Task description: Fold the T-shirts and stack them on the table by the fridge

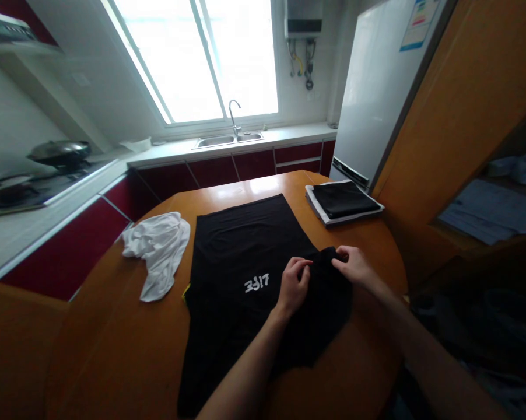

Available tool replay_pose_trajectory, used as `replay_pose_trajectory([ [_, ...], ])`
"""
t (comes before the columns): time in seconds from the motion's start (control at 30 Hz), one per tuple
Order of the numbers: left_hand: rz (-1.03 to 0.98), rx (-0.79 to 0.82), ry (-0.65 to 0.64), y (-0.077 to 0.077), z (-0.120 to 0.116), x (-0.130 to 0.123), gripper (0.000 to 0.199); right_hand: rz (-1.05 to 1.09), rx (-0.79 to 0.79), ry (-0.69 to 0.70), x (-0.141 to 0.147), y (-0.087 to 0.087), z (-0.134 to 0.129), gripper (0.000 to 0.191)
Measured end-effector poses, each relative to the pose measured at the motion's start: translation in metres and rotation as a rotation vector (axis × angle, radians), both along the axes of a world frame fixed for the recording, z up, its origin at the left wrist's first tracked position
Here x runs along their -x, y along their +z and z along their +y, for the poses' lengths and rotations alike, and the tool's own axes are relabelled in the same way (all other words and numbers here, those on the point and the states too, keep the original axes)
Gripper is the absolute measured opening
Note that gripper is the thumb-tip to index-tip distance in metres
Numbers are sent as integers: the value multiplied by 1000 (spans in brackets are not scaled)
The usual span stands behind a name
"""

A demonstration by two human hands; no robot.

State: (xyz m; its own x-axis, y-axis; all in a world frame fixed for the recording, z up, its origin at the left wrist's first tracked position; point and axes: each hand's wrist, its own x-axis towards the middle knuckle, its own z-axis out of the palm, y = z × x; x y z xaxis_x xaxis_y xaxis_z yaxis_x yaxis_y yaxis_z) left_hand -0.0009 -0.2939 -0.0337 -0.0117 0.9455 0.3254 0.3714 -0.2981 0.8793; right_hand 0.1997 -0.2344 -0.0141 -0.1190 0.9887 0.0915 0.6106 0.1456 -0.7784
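Observation:
A black shirt (241, 245) with white "LIFE" lettering, upside down in view, is spread over the wooden table (127, 338). My left hand (294, 283) pinches the black cloth right of the lettering. At the shirt's right edge, my right hand (350, 263) grips a bunched, slightly raised part of the same cloth between thumb and fingers. The lower part of the shirt lies partly under my left forearm. A bit of yellow shows at the shirt's left edge.
A crumpled white garment (160, 251) lies left of the shirt. Folded black cloth (344, 199) rests on a white folded stack (333, 220) at the table's back right. Beyond are a counter with a sink (217, 141), a stove with a wok (59, 153), and a fridge (372, 87).

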Motion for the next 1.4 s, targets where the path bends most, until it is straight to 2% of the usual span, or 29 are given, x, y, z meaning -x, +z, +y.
replay_pose_trajectory([
  [0.1, -224, 151, -61, 1, 3, 5, 41, 108, 23, 72, 21, 16, -11, 11],
  [0.17, -331, 248, -84, 1, 4, 8, 57, 186, 111, 212, 34, 27, -19, 19],
  [0.23, -345, 274, -75, 1, 6, 11, 63, 277, 257, 398, 42, 36, -23, 28],
  [0.3, -306, 248, -53, 1, 8, 13, 58, 362, 342, 474, 43, 40, -19, 33],
  [0.37, -267, 238, -28, 0, 9, 15, 52, 417, 276, 364, 39, 35, -7, 31],
  [0.47, -194, 278, 14, -5, 11, 14, 54, 361, 2, 91, 28, 15, 17, 26],
  [0.53, -139, 277, 42, -9, 12, 14, 56, 258, -129, 41, 23, -1, 28, 28],
  [0.67, -150, 223, 54, -12, 13, 13, 47, 195, -164, 205, 25, -24, 37, 31],
  [0.8, -198, 252, 70, -9, 12, 13, 45, 204, -163, 336, 33, -29, 46, 15],
  [0.87, -166, 305, 91, -7, 9, 14, 49, 194, -147, 339, 35, -30, 52, 17],
  [0.97, -16, 323, 121, 0, 2, 16, 64, 177, -133, 337, 38, -31, 60, 22],
  [1.1, 175, 292, 63, 18, -8, 23, 78, 120, -158, 348, 44, -32, 64, 22],
  [1.17, 234, 263, 16, 26, -11, 26, 75, 68, -169, 329, 47, -32, 64, 20],
  [1.23, 310, 244, -19, 30, -13, 29, 63, 17, -175, 317, 49, -33, 63, 18],
  [1.33, 437, 262, -57, 29, -13, 33, 41, -38, -187, 287, 53, -35, 61, 16],
  [1.4, 499, 281, -83, 26, -13, 36, 39, -66, -217, 245, 54, -37, 60, 15],
])
